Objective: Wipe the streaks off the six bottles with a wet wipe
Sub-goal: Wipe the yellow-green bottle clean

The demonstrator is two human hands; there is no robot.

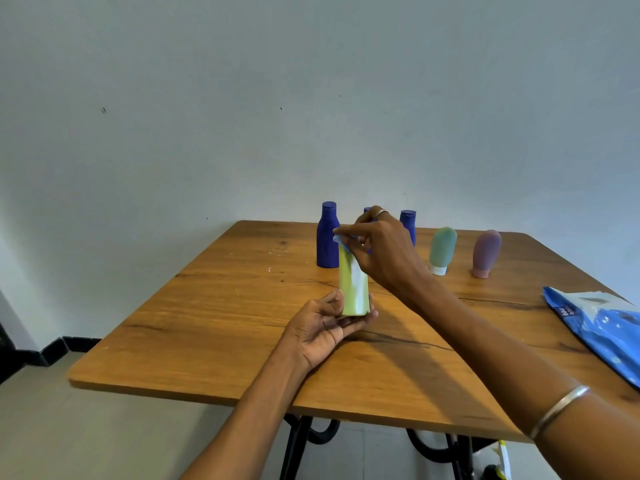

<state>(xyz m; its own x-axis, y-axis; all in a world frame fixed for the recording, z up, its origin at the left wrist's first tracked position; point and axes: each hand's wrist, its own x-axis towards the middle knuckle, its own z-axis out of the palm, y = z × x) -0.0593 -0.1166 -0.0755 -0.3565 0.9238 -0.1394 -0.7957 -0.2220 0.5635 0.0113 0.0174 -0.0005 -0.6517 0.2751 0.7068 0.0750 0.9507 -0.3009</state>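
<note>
Both hands were busy above the wooden table (207,306): the left hand (325,330) cupped the base of the upright yellow-green bottle (346,289), fingers curled about it, while the right hand (384,251) pinched a wet wipe (341,239) against the bottle's top. A pale strip, possibly more wipe, ran down the bottle's side. Behind stood a tall blue bottle (327,237), two more blue bottles (408,223) partly hidden, a teal bottle (442,249) and a mauve bottle (486,252). A blue wipe packet (602,327) lay at the right edge.
</note>
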